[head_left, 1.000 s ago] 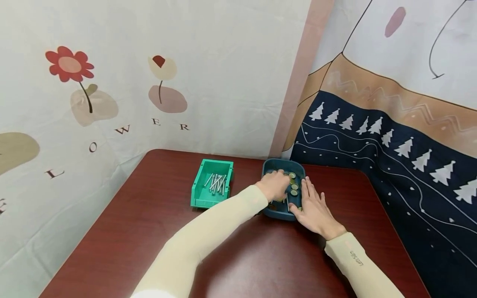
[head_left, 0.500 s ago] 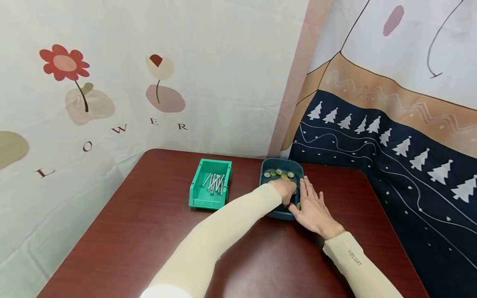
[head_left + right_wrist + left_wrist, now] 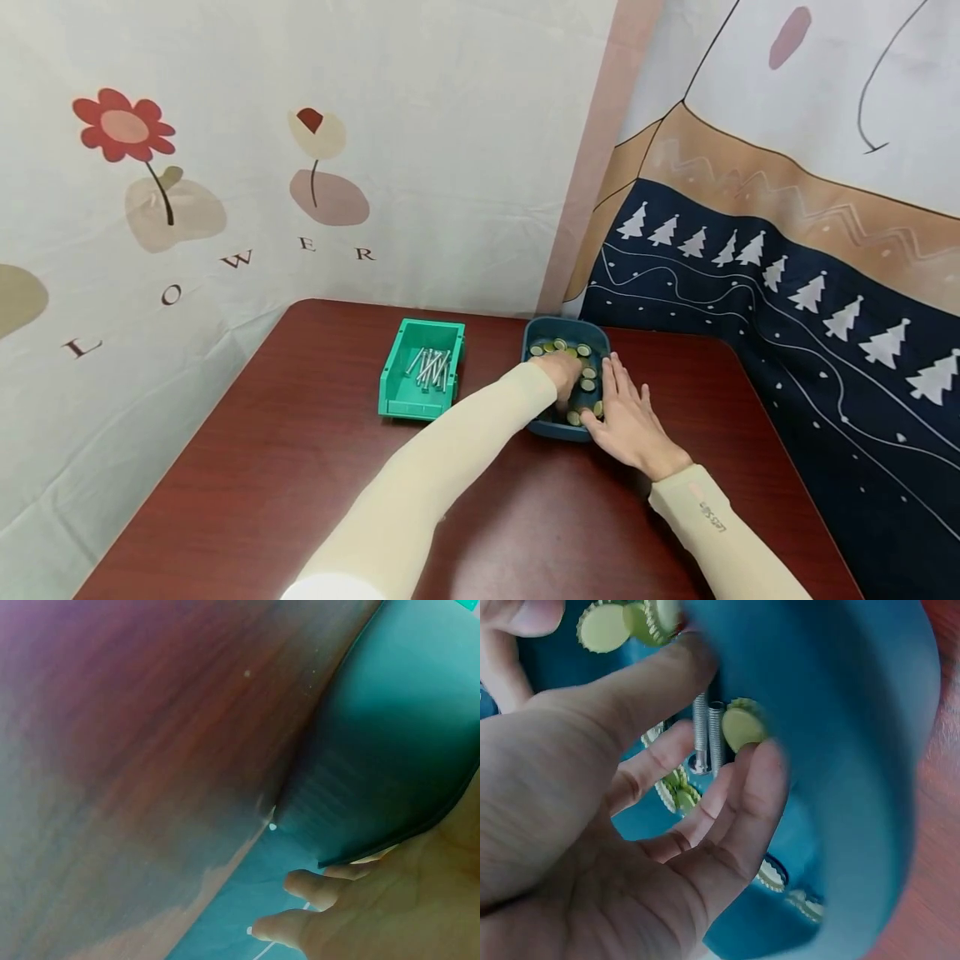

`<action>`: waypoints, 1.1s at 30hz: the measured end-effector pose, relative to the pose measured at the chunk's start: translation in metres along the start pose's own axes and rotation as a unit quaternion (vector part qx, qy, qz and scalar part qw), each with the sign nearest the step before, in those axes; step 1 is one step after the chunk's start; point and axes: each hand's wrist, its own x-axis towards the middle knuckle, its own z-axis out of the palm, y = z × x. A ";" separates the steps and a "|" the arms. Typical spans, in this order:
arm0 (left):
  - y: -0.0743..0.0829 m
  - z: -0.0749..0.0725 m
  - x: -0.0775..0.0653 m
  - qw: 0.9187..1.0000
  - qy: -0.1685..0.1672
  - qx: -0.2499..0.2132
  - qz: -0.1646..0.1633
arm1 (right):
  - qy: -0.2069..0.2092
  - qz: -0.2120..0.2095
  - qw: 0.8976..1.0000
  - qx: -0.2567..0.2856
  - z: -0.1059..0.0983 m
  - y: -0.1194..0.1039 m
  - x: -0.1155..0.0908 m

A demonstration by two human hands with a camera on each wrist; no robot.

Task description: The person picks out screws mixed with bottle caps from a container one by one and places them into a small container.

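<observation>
My left hand reaches down into a dark blue tub of loose bottle caps. In the left wrist view, thumb and curled fingers close around two threaded screws, which stand beside a bottle cap. The thumb covers their upper ends, so the contact is partly hidden. My right hand lies along the tub's right side, fingers stretched and thumb over the rim. Several silver screws lie in a green bin to the left.
Both containers stand near the back edge of a reddish-brown table. A printed cloth hangs close behind it, with a navy tree-patterned part at the right.
My left hand moved right and towards me inside the tub, then slightly back left, uncovering caps on the right. A screw near the tub's front no longer shows. My right hand stayed put.
</observation>
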 end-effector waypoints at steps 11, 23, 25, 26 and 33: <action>-0.013 -0.026 -0.032 0.999 -0.014 -0.042 -0.020 | 0.002 0.001 1.000 0.001 0.000 -0.002 -0.001; -0.018 -0.005 0.007 0.999 -0.009 -0.028 -0.018 | -0.008 -0.001 1.000 0.007 -0.001 -0.002 0.000; -0.017 -0.006 0.007 0.999 -0.017 -0.028 -0.020 | -0.007 -0.001 1.000 0.006 -0.001 -0.002 0.000; -0.017 -0.006 0.008 0.999 -0.022 -0.032 -0.022 | -0.005 -0.002 1.000 0.005 -0.001 -0.002 0.000; -0.014 -0.008 0.012 0.998 -0.047 -0.037 -0.021 | -0.001 -0.004 1.000 -0.003 -0.003 -0.003 -0.001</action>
